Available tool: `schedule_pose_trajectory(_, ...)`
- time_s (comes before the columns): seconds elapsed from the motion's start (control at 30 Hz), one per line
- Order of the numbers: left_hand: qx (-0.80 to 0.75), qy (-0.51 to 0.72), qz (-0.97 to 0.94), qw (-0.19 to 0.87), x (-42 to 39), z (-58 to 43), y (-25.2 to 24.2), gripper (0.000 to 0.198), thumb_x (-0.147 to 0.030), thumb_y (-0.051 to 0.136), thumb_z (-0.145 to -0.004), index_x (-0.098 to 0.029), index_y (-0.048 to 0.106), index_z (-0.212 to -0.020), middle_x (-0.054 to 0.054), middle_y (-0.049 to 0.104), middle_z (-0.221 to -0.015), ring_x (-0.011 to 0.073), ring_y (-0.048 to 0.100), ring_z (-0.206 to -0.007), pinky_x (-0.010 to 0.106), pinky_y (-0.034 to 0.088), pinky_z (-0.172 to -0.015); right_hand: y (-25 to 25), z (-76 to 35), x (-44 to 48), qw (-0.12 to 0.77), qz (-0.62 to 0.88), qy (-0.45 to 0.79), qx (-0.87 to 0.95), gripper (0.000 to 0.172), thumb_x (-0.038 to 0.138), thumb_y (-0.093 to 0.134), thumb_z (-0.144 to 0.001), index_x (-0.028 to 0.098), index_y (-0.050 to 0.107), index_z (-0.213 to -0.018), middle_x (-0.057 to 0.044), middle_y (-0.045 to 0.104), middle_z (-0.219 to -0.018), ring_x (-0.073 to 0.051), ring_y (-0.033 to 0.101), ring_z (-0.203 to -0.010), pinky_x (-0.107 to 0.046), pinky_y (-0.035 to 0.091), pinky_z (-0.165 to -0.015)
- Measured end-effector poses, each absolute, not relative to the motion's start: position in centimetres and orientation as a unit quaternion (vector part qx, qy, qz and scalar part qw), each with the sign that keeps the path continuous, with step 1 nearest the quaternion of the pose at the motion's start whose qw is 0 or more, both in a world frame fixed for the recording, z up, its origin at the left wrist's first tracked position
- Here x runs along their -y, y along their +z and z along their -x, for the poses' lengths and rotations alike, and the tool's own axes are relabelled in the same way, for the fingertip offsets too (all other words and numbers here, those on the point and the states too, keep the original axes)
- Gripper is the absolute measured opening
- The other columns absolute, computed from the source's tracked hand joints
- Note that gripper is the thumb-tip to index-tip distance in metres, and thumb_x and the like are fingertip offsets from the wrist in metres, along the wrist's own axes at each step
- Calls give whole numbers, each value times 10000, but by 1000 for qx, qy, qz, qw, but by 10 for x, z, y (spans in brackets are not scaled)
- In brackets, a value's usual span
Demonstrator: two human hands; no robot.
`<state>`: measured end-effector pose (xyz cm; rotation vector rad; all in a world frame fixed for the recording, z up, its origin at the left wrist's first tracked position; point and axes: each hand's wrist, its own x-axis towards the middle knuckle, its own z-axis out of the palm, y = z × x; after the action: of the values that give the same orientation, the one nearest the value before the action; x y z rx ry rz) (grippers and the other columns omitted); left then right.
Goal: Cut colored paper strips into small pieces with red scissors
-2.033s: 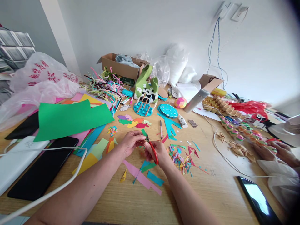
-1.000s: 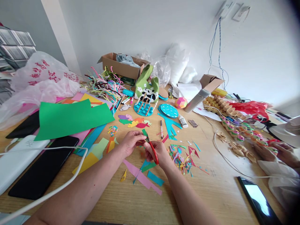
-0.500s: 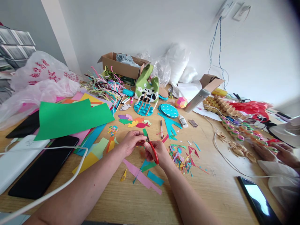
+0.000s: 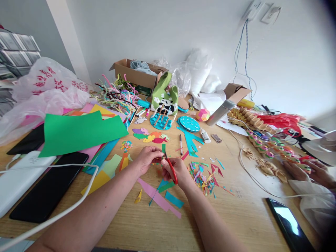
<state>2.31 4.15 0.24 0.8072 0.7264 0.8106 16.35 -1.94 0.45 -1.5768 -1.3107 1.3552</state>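
A small green strip of paper (image 4: 163, 147) is pinched in the fingers of my left hand (image 4: 149, 159). My right hand (image 4: 178, 169) grips a pair of scissors (image 4: 172, 169) with red handles, and its blades are at the strip, close to my left fingertips. Under my hands lie paper offcuts: a long pink strip (image 4: 154, 196), a blue piece (image 4: 174, 199) and a green piece (image 4: 166, 187). Right of my right hand is a heap of tiny colourful scraps (image 4: 204, 178). Several cut paper fish (image 4: 155, 135) lie beyond my hands.
Green card (image 4: 81, 133) tops a paper stack at left, near a white power bank (image 4: 23, 178) and its cable. A pen (image 4: 181, 144), glue bottle (image 4: 205, 135) and metal flask (image 4: 220, 112) stand or lie beyond. Another person's hands (image 4: 312, 171) work at right, above a phone (image 4: 288, 222).
The green strip has turned slightly more upright between my fingers and the blades. Both hands stay in nearly the same place.
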Motion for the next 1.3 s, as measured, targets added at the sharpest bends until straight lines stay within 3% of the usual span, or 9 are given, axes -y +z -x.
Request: schedule_pose_trajectory(1.3, -351, 376, -405, 756, -42, -24, 1, 161, -269, 712, -583, -132, 628, -596, 15, 631, -602, 97, 539, -553, 226, 386, -539, -3, -164, 19, 341, 597, 544, 481, 507, 646, 666, -695, 162, 529, -627, -8, 618, -497, -135, 588, -377, -193, 406, -344)
